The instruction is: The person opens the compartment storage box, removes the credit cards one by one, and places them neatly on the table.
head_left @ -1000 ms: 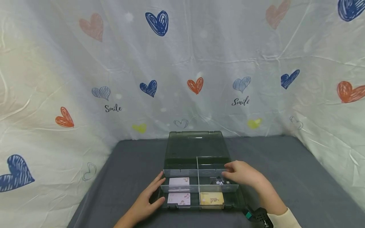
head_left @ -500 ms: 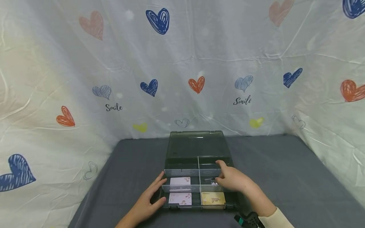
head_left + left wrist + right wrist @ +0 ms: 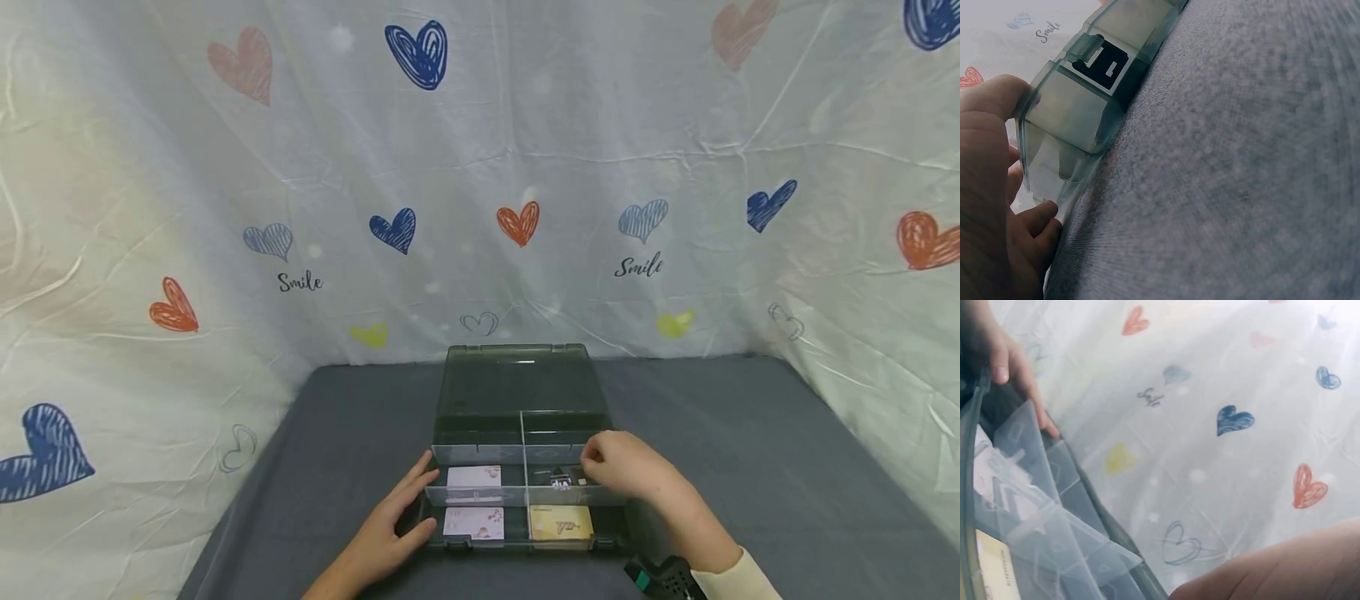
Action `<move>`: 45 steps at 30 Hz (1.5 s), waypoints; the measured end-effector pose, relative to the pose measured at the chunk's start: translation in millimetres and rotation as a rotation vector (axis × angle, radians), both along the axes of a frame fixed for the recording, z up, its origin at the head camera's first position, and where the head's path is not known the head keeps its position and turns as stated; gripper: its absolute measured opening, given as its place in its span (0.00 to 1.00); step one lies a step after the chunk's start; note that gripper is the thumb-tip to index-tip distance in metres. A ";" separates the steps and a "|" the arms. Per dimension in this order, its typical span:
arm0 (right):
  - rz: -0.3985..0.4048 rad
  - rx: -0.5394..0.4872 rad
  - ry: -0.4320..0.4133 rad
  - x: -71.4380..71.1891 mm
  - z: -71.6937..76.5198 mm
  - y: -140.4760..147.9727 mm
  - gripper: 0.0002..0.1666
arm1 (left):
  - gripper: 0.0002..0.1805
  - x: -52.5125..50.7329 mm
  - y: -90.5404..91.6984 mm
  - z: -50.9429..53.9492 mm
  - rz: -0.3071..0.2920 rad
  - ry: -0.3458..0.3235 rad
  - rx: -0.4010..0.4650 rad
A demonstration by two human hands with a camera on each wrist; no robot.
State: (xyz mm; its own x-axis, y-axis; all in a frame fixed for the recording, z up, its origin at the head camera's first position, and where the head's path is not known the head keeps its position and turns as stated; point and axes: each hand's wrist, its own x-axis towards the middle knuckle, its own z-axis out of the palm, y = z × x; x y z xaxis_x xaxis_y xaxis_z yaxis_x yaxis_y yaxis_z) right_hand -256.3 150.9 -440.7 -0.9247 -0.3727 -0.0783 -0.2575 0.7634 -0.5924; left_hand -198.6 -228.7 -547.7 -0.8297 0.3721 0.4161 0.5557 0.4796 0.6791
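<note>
Head view: two hands at a see-through green box (image 3: 1069, 115) of cards, its lid (image 3: 521, 379) raised at the back.
The left hand (image 3: 386, 531) rests along the box's left side, its grip spread, thumb at the front corner; the right hand (image 3: 628, 463) is over the right-hand middle compartment with fingers curled, and whether that grip holds anything cannot be told. Near its fingers, a dark card (image 3: 561, 479) with white letters lies in that compartment; a white card (image 3: 474, 476) lies in the compartment to the left. In the front row are a pink-patterned card (image 3: 474, 522) at left and a yellow card (image 3: 561, 522) at right. The box stands on a grey counter (image 3: 720, 442) before a heart-printed curtain (image 3: 457, 142).
</note>
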 end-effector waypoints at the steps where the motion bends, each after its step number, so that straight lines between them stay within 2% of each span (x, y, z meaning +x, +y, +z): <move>1: 0.008 0.004 0.009 -0.2 -1.7 -0.4 0.06 | 0.34 -0.1 0.2 0.1 0.000 0.007 -0.001; 7: -0.023 0.067 0.037 1.1 -18.0 -9.5 0.20 | 0.33 -0.2 -0.4 -1.7 -0.006 0.019 -0.003; 13: -0.039 0.080 0.076 0.4 -25.2 -19.8 0.21 | 0.33 -1.2 -1.5 -1.3 0.011 0.033 -0.037; 17: -0.056 0.067 0.089 -1.2 -27.0 -22.6 0.20 | 0.34 -2.2 -2.2 0.8 0.044 0.053 -0.108; 20: -0.090 0.051 0.067 -2.8 -26.4 -21.6 0.16 | 0.34 -3.0 -2.1 1.4 0.061 0.078 -0.156; 24: -0.124 0.021 0.035 -4.9 -21.8 -17.5 0.07 | 0.34 -3.5 -1.8 1.2 0.068 0.103 -0.178; 26: -0.129 0.003 0.038 -5.2 -17.9 -15.7 0.07 | 0.34 -3.1 -1.8 0.9 0.068 0.110 -0.178; 32: -0.137 -0.070 0.053 -3.3 -6.7 -15.3 0.10 | 0.33 -2.3 -1.4 1.2 0.069 0.116 -0.171; 39: -0.127 -0.211 0.052 -6.2 -10.1 -20.8 0.12 | 0.34 -4.0 0.1 0.8 0.070 0.134 -0.162; 45: -0.091 -0.403 -0.064 -9.6 -18.2 -21.2 0.15 | 0.34 -2.0 -0.5 0.8 0.074 0.118 -0.154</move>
State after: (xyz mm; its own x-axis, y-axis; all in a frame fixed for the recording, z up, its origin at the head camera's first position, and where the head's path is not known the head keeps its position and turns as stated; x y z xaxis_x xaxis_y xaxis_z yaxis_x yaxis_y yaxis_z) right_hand -265.9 129.8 -458.9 -0.9531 -0.3027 -0.0012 -0.1528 0.4848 -0.8612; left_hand -200.6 -229.1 -546.8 -0.8057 0.3788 0.4554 0.5869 0.6150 0.5267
